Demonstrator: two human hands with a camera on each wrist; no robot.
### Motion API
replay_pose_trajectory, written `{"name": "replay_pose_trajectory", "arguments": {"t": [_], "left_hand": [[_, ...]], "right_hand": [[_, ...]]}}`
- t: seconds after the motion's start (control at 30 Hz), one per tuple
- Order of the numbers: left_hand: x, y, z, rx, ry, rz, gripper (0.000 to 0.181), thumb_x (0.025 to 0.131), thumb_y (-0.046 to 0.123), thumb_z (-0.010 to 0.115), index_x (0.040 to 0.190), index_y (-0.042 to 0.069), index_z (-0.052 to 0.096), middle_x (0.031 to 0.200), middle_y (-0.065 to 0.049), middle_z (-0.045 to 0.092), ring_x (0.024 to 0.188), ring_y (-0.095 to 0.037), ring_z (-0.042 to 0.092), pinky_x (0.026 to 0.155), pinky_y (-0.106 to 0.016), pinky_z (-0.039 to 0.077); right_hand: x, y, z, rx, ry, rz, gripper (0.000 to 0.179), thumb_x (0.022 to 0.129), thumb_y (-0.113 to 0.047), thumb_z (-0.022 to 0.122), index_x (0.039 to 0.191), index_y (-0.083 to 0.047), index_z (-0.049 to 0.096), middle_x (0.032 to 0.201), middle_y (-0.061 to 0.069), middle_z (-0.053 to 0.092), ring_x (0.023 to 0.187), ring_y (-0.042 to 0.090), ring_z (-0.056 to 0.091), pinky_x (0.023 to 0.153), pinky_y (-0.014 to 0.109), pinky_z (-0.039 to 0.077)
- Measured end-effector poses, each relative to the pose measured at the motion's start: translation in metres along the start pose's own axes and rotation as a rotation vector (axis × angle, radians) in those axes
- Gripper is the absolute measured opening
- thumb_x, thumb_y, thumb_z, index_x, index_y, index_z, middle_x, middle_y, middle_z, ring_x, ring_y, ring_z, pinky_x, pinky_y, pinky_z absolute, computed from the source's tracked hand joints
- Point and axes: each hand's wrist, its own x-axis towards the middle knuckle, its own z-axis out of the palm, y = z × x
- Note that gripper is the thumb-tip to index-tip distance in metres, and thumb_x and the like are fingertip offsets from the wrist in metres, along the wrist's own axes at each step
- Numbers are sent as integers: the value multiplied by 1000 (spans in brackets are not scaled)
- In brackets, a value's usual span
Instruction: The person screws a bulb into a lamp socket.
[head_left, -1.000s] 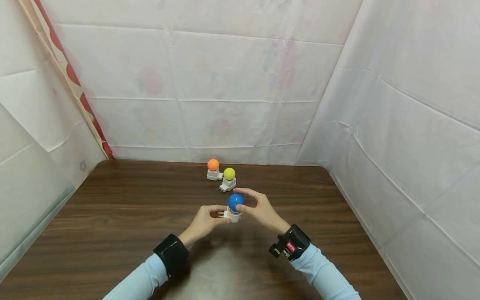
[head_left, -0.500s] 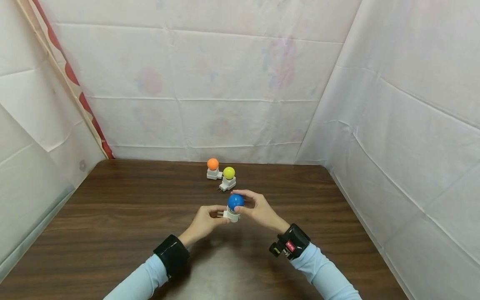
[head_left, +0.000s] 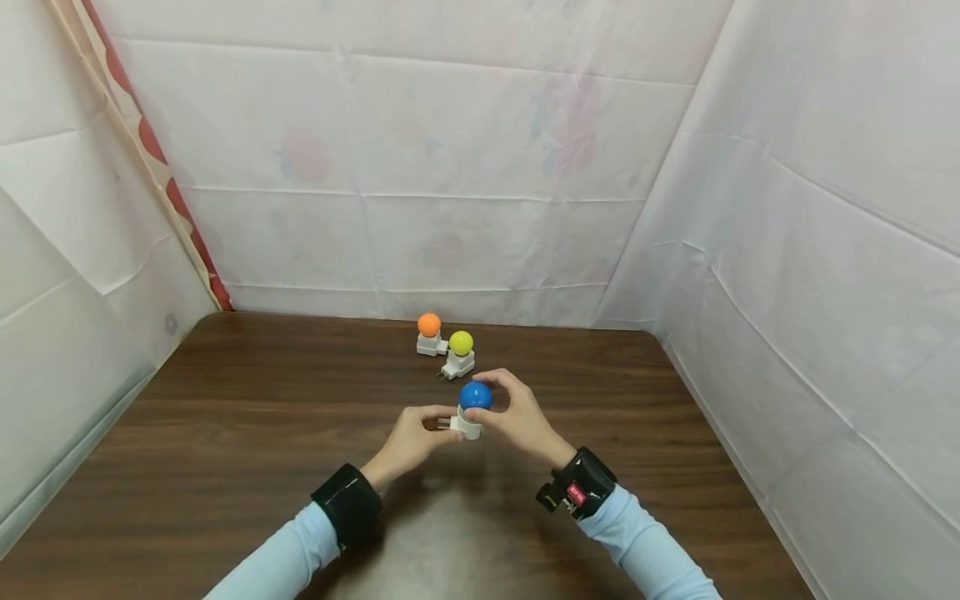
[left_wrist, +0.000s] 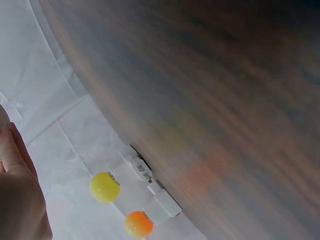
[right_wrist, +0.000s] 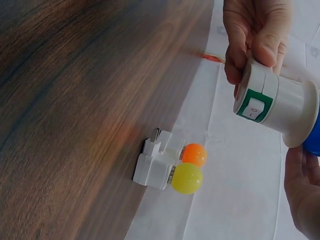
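My left hand (head_left: pixel 411 437) pinches a white plug-in lamp socket (head_left: pixel 468 427) between thumb and fingers, on its plug side. A round blue bulb (head_left: pixel 476 395) sits on top of the socket. The fingers and thumb of my right hand (head_left: pixel 525 421) grip the bulb from the right. Seen from the right wrist, the socket (right_wrist: pixel 285 100) carries a green-framed rocker switch (right_wrist: pixel 255 107). Most of the bulb (right_wrist: pixel 314 137) falls outside that view. Only part of a hand (left_wrist: pixel 20 195) shows at the left edge of the left wrist view.
Farther back on the brown wooden table (head_left: pixel 300 383) stand two similar white sockets, one with an orange bulb (head_left: pixel 429 325), the other with a yellow-green bulb (head_left: pixel 461 342). Pale cloth (head_left: pixel 450 150) hangs behind and along both sides.
My right fingers shifted a little leftward around the blue bulb, then back to the right. My left hand keeps its pinch on the socket. The head view has shifted slightly.
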Motion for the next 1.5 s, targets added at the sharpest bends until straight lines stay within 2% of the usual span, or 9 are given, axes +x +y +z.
{"name": "replay_pose_trajectory", "arguments": {"t": [0.23,0.4,0.5,0.67,0.77,0.97,1.13,1.37,1.5], "left_hand": [[2,-2,-1,0,-1,-3,32,79,8,70,109,-2,64,106,-19,66,95,-28,64,76,-29,55],[1,-6,-3,3,-12,-2,32,78,8,71,108,-3,65,106,-19,66,95,-29,64,75,-28,55],[1,-8,-3,4,-16,-2,33,78,9,71,109,-3,64,106,-19,66,95,-30,65,75,-28,55],[-1,-11,-4,-3,-19,-7,33,79,10,71,109,-3,64,107,-19,65,95,-29,65,76,-29,55],[-2,-12,-5,-12,-21,-9,33,79,9,71,109,-3,64,107,-20,65,96,-30,64,76,-28,55],[-2,-14,-6,-22,-32,8,33,80,7,69,110,-4,63,108,-21,64,96,-31,64,76,-28,55],[-2,-14,-6,-31,-43,23,33,80,7,69,111,-4,62,109,-22,64,97,-33,64,76,-29,55],[-2,-11,-4,-22,-38,23,33,79,7,70,110,-5,63,108,-22,64,96,-32,64,76,-28,55],[-2,-11,-5,-13,-38,21,33,79,8,70,110,-4,63,107,-21,65,95,-31,65,76,-28,55]], "right_hand": [[0,2,-3,74,-55,-4,52,83,-14,67,130,-6,46,128,14,50,113,28,52,93,42,47],[-1,7,-5,138,-142,-87,53,89,-5,57,137,1,36,135,19,46,123,34,45,99,51,39],[0,9,-4,138,-173,-124,48,91,-1,52,136,3,37,134,22,46,122,34,46,99,50,39],[1,11,-1,155,-187,-106,43,91,1,51,133,4,42,133,23,47,120,33,48,98,48,41],[2,12,2,167,-175,-93,42,90,1,52,131,5,44,132,25,47,118,34,49,97,47,42],[1,15,6,149,-74,3,42,83,-12,67,121,-3,54,121,15,56,101,23,61,86,30,51],[1,19,8,142,-20,21,44,79,-15,72,117,-3,55,116,13,57,99,22,60,85,31,51],[1,20,8,156,-5,14,43,79,-12,72,117,-3,54,116,15,57,101,24,59,85,30,51],[2,19,7,144,-36,28,48,80,-14,71,123,-6,52,121,15,54,106,24,57,90,32,49]]}}
